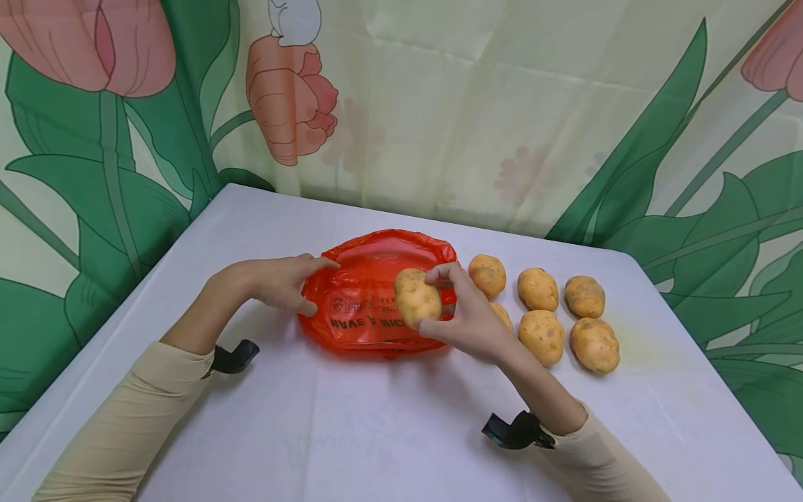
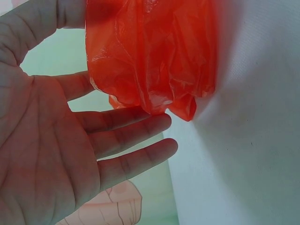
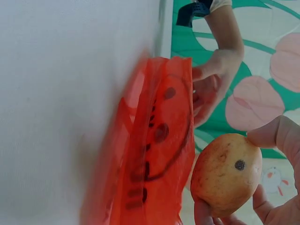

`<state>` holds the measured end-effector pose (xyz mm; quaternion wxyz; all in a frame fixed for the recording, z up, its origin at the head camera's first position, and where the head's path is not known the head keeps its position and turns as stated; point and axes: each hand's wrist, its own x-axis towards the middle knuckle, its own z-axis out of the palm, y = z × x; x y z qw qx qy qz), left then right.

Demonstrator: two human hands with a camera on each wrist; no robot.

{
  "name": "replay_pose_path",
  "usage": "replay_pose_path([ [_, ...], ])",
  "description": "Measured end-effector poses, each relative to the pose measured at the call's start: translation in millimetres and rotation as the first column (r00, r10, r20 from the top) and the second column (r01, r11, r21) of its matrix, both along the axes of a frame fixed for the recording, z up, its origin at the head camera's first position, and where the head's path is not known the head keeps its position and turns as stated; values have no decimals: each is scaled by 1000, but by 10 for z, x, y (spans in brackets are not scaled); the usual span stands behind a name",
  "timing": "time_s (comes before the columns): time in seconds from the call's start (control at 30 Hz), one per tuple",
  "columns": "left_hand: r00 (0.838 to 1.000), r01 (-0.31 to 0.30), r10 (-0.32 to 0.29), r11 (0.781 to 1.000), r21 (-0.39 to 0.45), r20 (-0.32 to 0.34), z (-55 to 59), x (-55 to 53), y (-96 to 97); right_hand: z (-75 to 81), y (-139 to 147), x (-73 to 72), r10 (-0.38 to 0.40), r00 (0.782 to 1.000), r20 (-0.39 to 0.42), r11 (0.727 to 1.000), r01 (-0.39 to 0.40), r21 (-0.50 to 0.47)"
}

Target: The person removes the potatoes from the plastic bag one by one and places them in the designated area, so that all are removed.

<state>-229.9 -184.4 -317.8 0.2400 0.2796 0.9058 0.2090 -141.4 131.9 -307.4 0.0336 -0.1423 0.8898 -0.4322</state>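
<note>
A red plastic bag with dark print lies on the table, its mouth spread wide. My left hand is at the bag's left rim, thumb and fingers spread apart. In the left wrist view the left hand's fingers look nearly straight, some touching the red plastic; the thumb and index tips are hidden by it. My right hand holds a potato between thumb and fingers over the bag's right part. A dark spot shows on that potato in the right wrist view.
Several potatoes lie in two rough rows to the right of the bag, one partly behind my right hand. The white tabletop extends in front. A curtain with printed flowers hangs behind the table.
</note>
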Motion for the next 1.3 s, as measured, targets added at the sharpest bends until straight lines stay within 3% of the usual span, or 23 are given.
replay_pose_path([
  [0.23,1000,2,-2,1000,-5,-3,1,-1,-6,13,164,39,-55,998,-9,998,55,27],
  [0.5,1000,14,-14,1000,-6,-26,-4,-8,-14,0,336,53,-55,998,-31,998,54,-33],
  [0.97,1000,16,-16,1000,-8,-27,7,-4,3,7,568,86,-75,996,-38,997,74,-30],
  [1.3,1000,16,-16,1000,4,-14,-2,-6,-6,118,696,152,-118,992,-41,993,117,-7],
])
